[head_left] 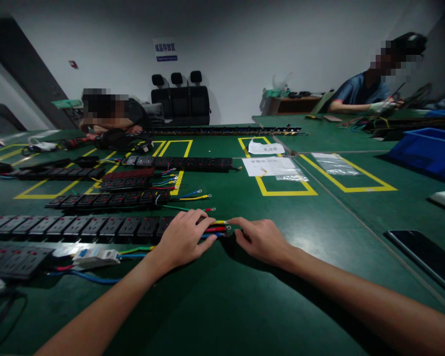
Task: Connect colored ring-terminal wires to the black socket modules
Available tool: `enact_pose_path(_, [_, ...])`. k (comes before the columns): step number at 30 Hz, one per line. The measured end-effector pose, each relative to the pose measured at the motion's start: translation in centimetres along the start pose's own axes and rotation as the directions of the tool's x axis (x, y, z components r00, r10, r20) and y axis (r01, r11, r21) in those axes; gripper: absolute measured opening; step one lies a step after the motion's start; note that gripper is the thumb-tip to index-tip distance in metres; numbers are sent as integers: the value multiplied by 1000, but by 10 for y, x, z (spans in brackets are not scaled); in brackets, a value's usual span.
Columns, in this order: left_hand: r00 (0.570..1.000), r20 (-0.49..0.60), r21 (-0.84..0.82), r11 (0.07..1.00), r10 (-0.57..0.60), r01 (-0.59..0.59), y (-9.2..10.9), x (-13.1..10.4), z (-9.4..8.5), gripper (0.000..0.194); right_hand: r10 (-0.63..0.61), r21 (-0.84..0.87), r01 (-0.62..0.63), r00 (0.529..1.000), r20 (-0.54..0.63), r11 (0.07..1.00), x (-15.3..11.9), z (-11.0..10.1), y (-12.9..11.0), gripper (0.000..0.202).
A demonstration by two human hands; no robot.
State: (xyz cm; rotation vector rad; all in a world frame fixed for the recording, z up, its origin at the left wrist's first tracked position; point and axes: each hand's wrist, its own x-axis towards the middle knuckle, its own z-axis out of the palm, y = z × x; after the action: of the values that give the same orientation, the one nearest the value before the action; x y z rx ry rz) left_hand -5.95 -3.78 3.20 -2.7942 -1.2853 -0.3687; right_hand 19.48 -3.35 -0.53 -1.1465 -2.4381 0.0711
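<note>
My left hand (183, 237) lies over the end of a long black socket strip (111, 227), its fingers curled round the wires. The yellow wire (218, 222), red wire (215, 229) and blue wire (211, 236) stick out to the right between thumb and fingers, each tipped with a metal ring terminal. Stretched from the right, the index finger of my right hand (261, 240) reaches the yellow wire's ring terminal (226, 222). Its thumb is apart from that finger and the other fingers are folded under. Whether the right fingertip presses on the terminal is hard to tell.
Shorter socket strips (107, 199) lie behind. Front left is a strip with a white breaker (96, 257). Paper sheets (261, 167), a blue bin (426, 153) and a phone (422, 257) are on the green table. Two people (359, 94) sit across.
</note>
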Motion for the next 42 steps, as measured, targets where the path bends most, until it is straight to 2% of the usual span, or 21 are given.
enact_pose_path(7, [1000, 23, 8, 1000, 0, -1, 1, -1, 1, 37, -120, 49, 122, 992, -35, 991, -2, 1, 1, 27])
enact_pose_path(15, [1000, 18, 14, 1000, 0, 0, 0, 0, 0, 37, -69, 61, 68, 998, 8, 996, 1, 0, -1, 22])
enact_pose_path(22, [1000, 14, 12, 1000, 0, -1, 0, -1, 0, 38, -154, 85, 160, 985, -73, 983, -3, -1, 0, 27])
enact_pose_path(27, [1000, 23, 11, 1000, 0, 0, -1, 0, 1, 37, -215, 123, 216, 976, -19, 969, -2, 0, 0, 25])
enact_pose_path(32, [1000, 19, 7, 1000, 3, -3, -1, -1, 1, 37, -220, 120, 215, 975, 32, 969, 0, -1, 0, 23])
enact_pose_path(36, [1000, 13, 10, 1000, 6, -6, 0, -1, 0, 37, -208, 120, 211, 977, -35, 970, -1, -2, 0, 26])
enact_pose_path(39, [1000, 18, 7, 1000, 4, -4, 0, -1, 0, 37, -137, 87, 145, 986, -90, 986, -2, 0, 1, 29])
enact_pose_path(42, [1000, 16, 3, 1000, 3, -3, -1, -1, 0, 37, -57, 50, 60, 996, -69, 997, -1, 2, 2, 28])
